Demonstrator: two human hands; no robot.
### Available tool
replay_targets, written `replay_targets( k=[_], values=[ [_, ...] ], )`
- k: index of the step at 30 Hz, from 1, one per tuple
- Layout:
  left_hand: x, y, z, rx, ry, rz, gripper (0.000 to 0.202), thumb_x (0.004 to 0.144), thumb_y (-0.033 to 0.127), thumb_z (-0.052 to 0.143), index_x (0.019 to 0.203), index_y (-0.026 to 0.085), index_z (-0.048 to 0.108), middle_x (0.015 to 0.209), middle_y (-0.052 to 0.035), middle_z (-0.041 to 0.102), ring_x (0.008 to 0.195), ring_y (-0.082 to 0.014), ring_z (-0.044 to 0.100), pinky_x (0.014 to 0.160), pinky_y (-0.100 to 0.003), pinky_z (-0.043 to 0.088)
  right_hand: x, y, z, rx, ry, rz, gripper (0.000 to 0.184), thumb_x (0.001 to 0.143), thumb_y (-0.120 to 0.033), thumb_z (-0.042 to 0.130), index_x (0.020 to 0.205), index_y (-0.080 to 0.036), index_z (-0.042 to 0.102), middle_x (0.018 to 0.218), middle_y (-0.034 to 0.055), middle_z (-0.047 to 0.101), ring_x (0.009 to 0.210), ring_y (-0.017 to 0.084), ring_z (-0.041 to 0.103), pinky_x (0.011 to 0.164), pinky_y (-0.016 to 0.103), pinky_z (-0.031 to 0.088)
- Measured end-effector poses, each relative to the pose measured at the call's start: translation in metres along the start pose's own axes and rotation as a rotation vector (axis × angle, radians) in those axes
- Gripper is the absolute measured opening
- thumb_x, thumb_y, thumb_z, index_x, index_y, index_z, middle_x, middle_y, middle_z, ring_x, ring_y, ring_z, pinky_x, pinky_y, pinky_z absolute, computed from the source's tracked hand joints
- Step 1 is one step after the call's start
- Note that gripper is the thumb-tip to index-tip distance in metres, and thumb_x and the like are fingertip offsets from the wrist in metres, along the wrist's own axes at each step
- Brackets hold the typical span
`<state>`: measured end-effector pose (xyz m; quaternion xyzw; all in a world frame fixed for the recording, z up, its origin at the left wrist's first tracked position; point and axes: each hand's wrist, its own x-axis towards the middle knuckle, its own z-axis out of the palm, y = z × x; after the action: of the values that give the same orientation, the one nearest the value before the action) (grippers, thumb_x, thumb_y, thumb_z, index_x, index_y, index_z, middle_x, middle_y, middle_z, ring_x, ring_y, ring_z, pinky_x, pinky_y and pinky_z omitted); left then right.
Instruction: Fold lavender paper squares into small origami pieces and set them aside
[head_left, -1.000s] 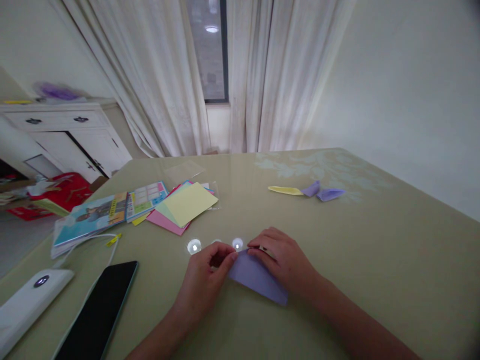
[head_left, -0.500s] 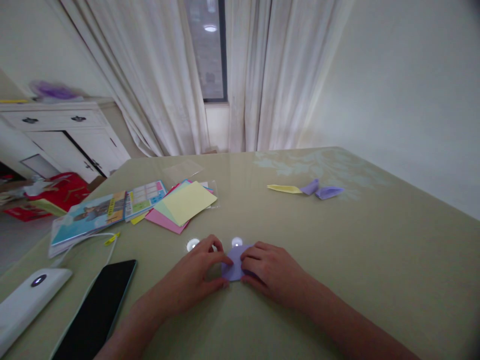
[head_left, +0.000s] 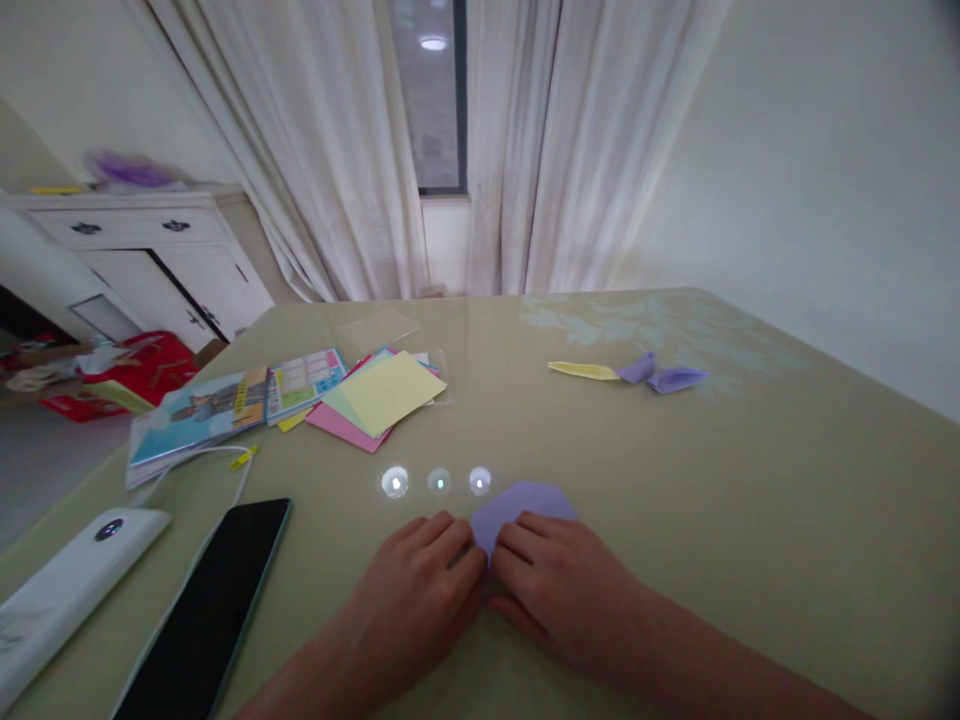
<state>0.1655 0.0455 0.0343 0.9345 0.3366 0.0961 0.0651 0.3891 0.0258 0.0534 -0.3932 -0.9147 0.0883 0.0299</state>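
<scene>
A sheet of purple paper (head_left: 523, 502) with angled, folded-looking corners lies on the table in front of me. My left hand (head_left: 431, 575) has its fingers curled together at the paper's lower left edge and pinches it there. On the near side, my right hand (head_left: 559, 580) grips the same paper, fingers bent over its top and thumb underneath or beside it. Both hands cover the near part of the sheet, so the folds there are hidden. The fingertips of the two hands almost meet.
Coloured paper sheets (head_left: 394, 390) and booklets (head_left: 202, 410) lie at the left. Nearer are a black phone (head_left: 214, 610), a white power bank (head_left: 75, 590) and a white cable (head_left: 176, 600). Folded yellow paper (head_left: 583, 370) and purple paper pieces (head_left: 677, 379) rest far right.
My left hand's fingers have gone from spread to curled together at the paper's edge. More of the purple paper shows beyond my right hand. The view has shifted slightly.
</scene>
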Motion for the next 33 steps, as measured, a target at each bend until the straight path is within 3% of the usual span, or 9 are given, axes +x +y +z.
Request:
replay_targets(
  k=[3, 8, 13, 16, 22, 28, 33],
  values=[
    [0.002, 0.001, 0.0, -0.122, 0.027, -0.053, 0.01, 0.102, 0.02, 0.067, 0.092, 0.022, 0.068, 0.093, -0.0026, 0.069, 0.088, -0.0254, 0.064, 0.077, -0.039, 0.051, -0.006, 0.003, 0.008, 0.107, 0.035, 0.019, 0.014, 0.105, -0.031, 0.066, 0.104, -0.018, 0.072, 0.106, 0.0075, 0.074, 0.096, 0.026, 0.067, 0.081, 0.038, 0.052],
    [0.004, -0.008, -0.002, -0.359, 0.042, -0.14, 0.007, 0.102, 0.021, 0.071, 0.096, 0.025, 0.074, 0.093, -0.0004, 0.068, 0.092, -0.022, 0.064, 0.081, -0.033, 0.048, -0.003, 0.005, 0.011, 0.455, 0.087, 0.214, 0.01, 0.105, -0.026, 0.067, 0.1, -0.02, 0.071, 0.102, 0.0029, 0.071, 0.092, 0.019, 0.067, 0.081, 0.031, 0.048],
    [-0.005, -0.02, 0.0, -0.493, 0.072, -0.037, 0.011, 0.104, 0.019, 0.067, 0.106, 0.026, 0.075, 0.104, 0.0002, 0.073, 0.099, -0.0182, 0.066, 0.086, -0.029, 0.051, 0.004, 0.002, 0.011, 0.5, 0.059, 0.299, 0.007, 0.1, -0.02, 0.069, 0.093, -0.019, 0.069, 0.096, 0.0015, 0.069, 0.086, 0.019, 0.064, 0.078, 0.03, 0.044],
    [-0.009, -0.026, -0.002, -0.434, 0.123, 0.068, 0.014, 0.107, 0.019, 0.063, 0.108, 0.025, 0.075, 0.113, 0.0002, 0.076, 0.102, -0.0179, 0.068, 0.09, -0.029, 0.053, 0.004, 0.001, 0.013, 0.472, 0.08, 0.303, 0.007, 0.098, -0.017, 0.069, 0.092, -0.019, 0.067, 0.093, 0.0017, 0.068, 0.084, 0.019, 0.062, 0.075, 0.031, 0.042],
    [-0.011, -0.022, -0.012, -0.146, 0.199, 0.225, 0.024, 0.112, 0.02, 0.051, 0.106, 0.02, 0.074, 0.113, -0.0014, 0.08, 0.092, -0.0209, 0.071, 0.084, -0.038, 0.054, 0.001, -0.002, 0.015, 0.4, 0.09, 0.286, 0.01, 0.1, -0.018, 0.065, 0.09, -0.018, 0.066, 0.092, 0.0037, 0.068, 0.082, 0.02, 0.062, 0.073, 0.032, 0.041],
    [-0.016, -0.016, -0.016, -0.054, 0.157, 0.252, 0.026, 0.113, 0.018, 0.046, 0.117, 0.016, 0.071, 0.122, -0.0049, 0.079, 0.1, -0.0226, 0.073, 0.089, -0.04, 0.055, -0.003, -0.005, 0.02, 0.24, 0.119, 0.236, 0.01, 0.102, -0.017, 0.064, 0.093, -0.018, 0.067, 0.092, 0.0051, 0.069, 0.078, 0.021, 0.062, 0.069, 0.034, 0.039],
    [-0.017, -0.015, -0.015, -0.061, 0.156, 0.23, 0.028, 0.114, 0.022, 0.044, 0.113, 0.017, 0.071, 0.121, -0.0047, 0.079, 0.101, -0.0236, 0.073, 0.089, -0.041, 0.055, -0.008, -0.006, 0.02, 0.26, 0.112, 0.22, 0.01, 0.103, -0.018, 0.064, 0.093, -0.019, 0.067, 0.092, 0.0045, 0.068, 0.078, 0.021, 0.062, 0.068, 0.033, 0.038]
  ],
)
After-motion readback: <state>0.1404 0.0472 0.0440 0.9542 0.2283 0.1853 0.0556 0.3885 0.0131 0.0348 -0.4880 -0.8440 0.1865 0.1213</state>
